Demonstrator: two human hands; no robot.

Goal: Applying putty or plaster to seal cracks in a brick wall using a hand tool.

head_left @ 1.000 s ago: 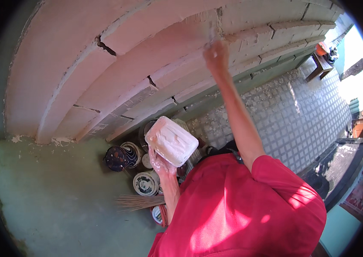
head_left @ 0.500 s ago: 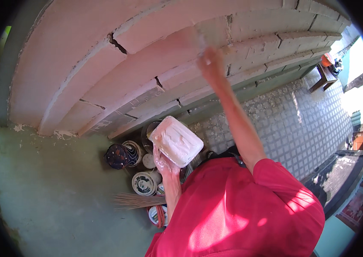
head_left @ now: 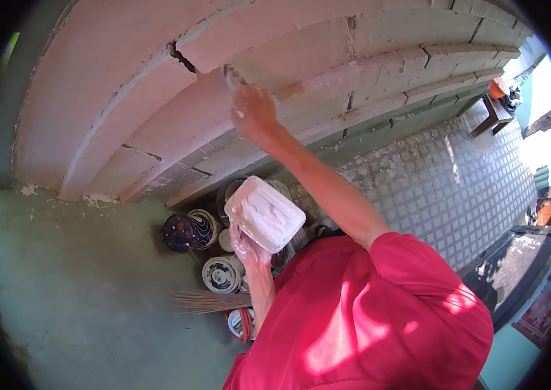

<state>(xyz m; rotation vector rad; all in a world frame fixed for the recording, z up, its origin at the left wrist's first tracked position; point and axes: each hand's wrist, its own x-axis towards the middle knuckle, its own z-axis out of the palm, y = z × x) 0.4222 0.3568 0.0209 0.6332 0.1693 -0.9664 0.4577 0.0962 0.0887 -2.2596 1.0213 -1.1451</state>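
Note:
My left hand (head_left: 249,250) is smeared with pale paste and holds a white rectangular tub or tray (head_left: 266,211) with a coating of pale pinkish-white paste on it. My right hand (head_left: 253,112) is closed around a small, paste-smeared hand tool (head_left: 232,78), perhaps a putty knife; its exact shape is hard to make out. The tool is raised at the pink, rough-jointed wall (head_left: 178,110), close to a dark crack. Whether its tip touches the surface I cannot tell.
Paint buckets (head_left: 220,274), a dark spattered pot (head_left: 176,233) and a twig broom (head_left: 210,300) are low at left-centre, on a greenish floor (head_left: 80,286). A tiled floor (head_left: 431,188) runs rightward to a wooden bench (head_left: 490,117) with an orange object and bags.
My right hand and tool have swept left and somewhat down along the wall. My left hand with the white tub has stayed nearly in place.

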